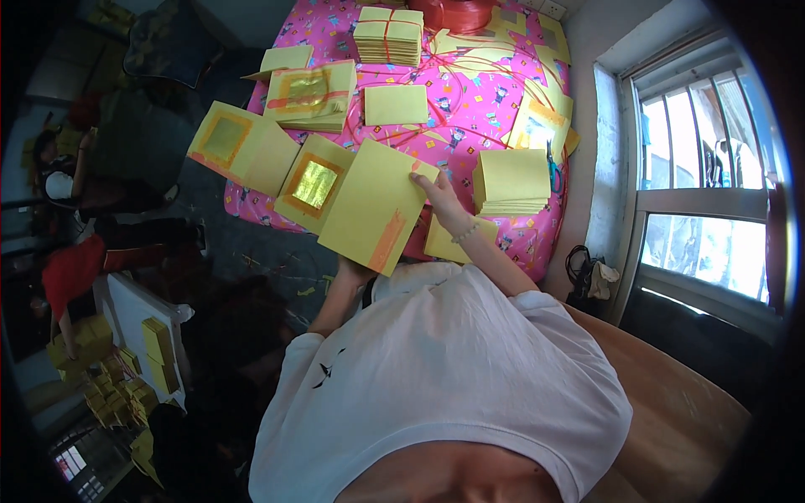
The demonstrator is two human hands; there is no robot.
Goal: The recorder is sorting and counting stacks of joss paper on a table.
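Note:
I hold a pad of yellow paper [369, 205] tilted in front of my chest. It has an orange smear along one edge, and I cannot tell how many sheets it has. My right hand [444, 199] grips its right edge, thumb on top. At its lower edge is my left hand [355, 270], fingers mostly hidden beneath. Close by on the left lie yellow sheets with an orange-framed gold foil square [312, 183] and a duller foil square [222, 138]. Another yellow sheet [457, 239] lies under my right forearm.
A pink patterned cloth [470, 138] covers the table. On it are a yellow paper stack [513, 176], scissors [553, 166], a tied bundle [388, 38] and red strapping [457, 12]. A barred window [704, 168] is at right. People [71, 268] sit at left near yellow stacks.

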